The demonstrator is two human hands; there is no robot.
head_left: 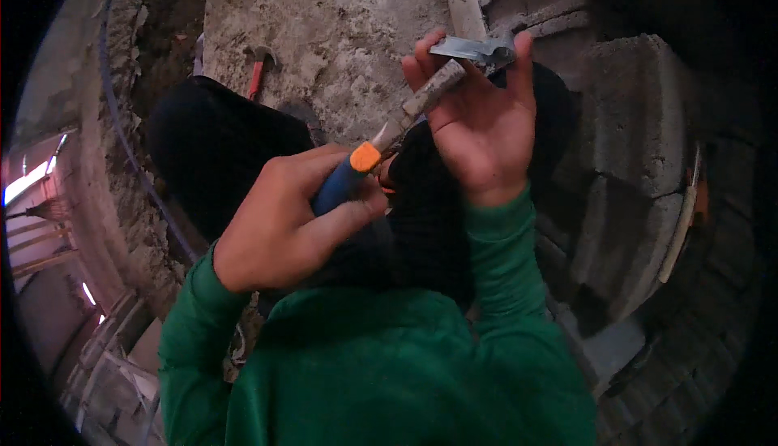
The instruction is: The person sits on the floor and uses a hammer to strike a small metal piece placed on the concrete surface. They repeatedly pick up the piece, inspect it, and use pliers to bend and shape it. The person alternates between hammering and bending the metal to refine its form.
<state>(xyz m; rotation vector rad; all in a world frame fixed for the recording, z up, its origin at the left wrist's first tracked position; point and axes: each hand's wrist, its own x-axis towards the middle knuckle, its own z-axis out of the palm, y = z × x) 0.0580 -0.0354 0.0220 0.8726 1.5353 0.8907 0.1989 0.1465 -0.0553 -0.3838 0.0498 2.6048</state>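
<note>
My left hand (pixel 284 215) is closed round a tool's blue handle (pixel 336 186) with an orange end; a worn, dirt-crusted flat metal blade (pixel 417 105) sticks out of it toward the upper right. My right hand (pixel 482 134) is turned palm up. Between its thumb and bent fingers it holds a grey metal strip (pixel 470 49) with a curled end beside the thumb. The blade's tip lies just below the strip, over the fingers; whether they touch I cannot tell.
A claw hammer with a red handle (pixel 257 77) lies on the rough concrete slab (pixel 348 24) beyond my left knee. Grey concrete blocks (pixel 632 113) are stacked at the right. A hose or cable (pixel 121 130) runs down the left side. My legs are under my hands.
</note>
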